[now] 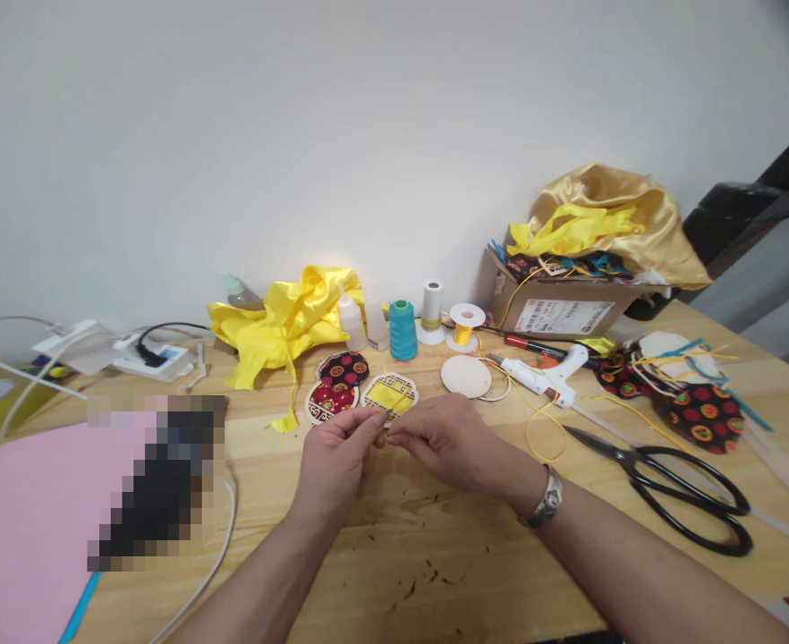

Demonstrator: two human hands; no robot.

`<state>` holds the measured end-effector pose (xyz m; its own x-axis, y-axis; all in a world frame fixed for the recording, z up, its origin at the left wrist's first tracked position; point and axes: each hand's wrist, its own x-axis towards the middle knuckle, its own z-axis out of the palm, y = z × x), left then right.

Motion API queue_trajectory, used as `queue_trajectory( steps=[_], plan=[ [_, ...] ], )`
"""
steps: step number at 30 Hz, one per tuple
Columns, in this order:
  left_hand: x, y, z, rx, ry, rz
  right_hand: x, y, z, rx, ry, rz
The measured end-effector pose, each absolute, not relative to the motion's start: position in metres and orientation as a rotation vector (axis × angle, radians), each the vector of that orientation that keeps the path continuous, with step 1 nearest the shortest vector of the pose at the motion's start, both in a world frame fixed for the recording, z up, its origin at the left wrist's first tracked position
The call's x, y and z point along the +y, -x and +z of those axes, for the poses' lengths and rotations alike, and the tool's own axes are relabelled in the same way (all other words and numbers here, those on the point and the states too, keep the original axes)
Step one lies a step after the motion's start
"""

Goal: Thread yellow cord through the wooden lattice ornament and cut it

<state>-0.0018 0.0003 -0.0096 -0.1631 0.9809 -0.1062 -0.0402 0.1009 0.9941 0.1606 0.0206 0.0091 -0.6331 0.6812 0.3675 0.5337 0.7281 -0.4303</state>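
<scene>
My left hand and my right hand meet fingertip to fingertip above the middle of the wooden table. Both are closed in a pinch; whatever sits between the fingertips is too small to make out. Just beyond them lies a scalloped wooden fretwork piece with yellow fabric in its openings. To its left a similar piece with red fabric lies partly under a dark patterned fabric piece. A plain pale disc lies beyond my right hand.
Black-handled scissors, a white glue gun and loose yellow cord lie at right. Behind stand a teal thread cone, spools and a cardboard box. Yellow fabric, a power strip and a pink sheet are left.
</scene>
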Motion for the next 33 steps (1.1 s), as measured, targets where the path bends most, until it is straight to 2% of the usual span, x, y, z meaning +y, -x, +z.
queue_trajectory(
  steps=[10, 16, 24, 30, 33],
  plan=[
    [0.004, 0.001, -0.002, 1.462, -0.909, 1.332, 0.015, -0.159, 0.012, -2.653, 0.896, -0.057],
    [0.008, 0.006, -0.005, 1.103, -0.641, 1.387, 0.011, -0.153, 0.012, -2.745, 0.836, -0.022],
    [0.01, 0.012, 0.001, 0.976, -0.541, 1.437, 0.004, -0.153, 0.018, -2.875, 0.82, 0.042],
    [0.008, 0.012, 0.007, 0.955, -0.558, 1.44, -0.017, -0.179, 0.017, -2.826, 1.021, 0.111],
    [0.007, 0.01, 0.007, 0.951, -0.565, 1.446, -0.033, -0.21, 0.016, -2.657, 1.237, 0.029]
  ],
)
